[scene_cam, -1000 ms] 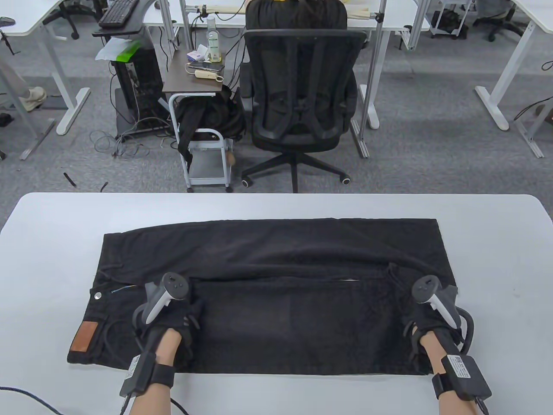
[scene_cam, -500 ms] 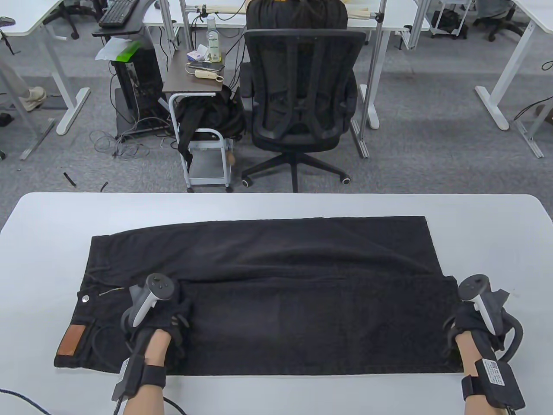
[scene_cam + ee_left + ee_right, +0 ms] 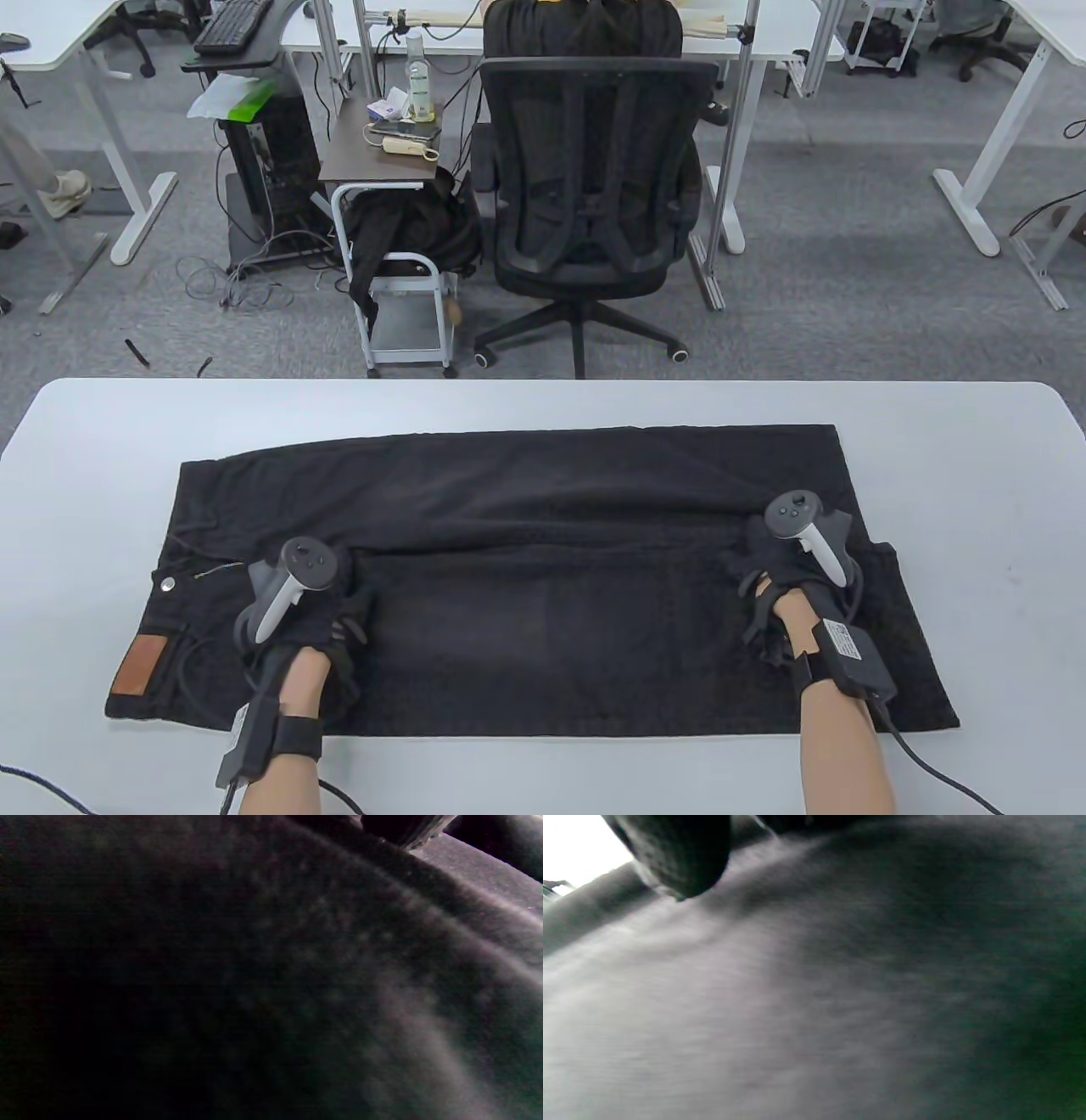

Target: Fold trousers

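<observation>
Black trousers (image 3: 543,501) lie lengthwise across the white table (image 3: 543,401), one leg folded over the other. The waistband with a brown leather patch (image 3: 140,664) and a metal button (image 3: 168,584) is at the left, the hems at the right. My left hand (image 3: 339,598) rests palm down on the cloth beside the waistband, fingers spread. My right hand (image 3: 759,569) rests palm down on the legs near the hems, fingers spread. Both wrist views show dark cloth close up, in the left (image 3: 254,984) and the right (image 3: 840,984), where one fingertip (image 3: 683,857) touches it.
Bare table shows on all sides of the trousers. A black office chair (image 3: 594,170) and a small cart (image 3: 405,297) stand on the floor beyond the far edge. Glove cables trail off the near edge.
My right hand went out to the right hem edge, then came back left and farther onto the legs. The near right hem corner now lies farther right. The trousers shifted slightly left with my left hand.
</observation>
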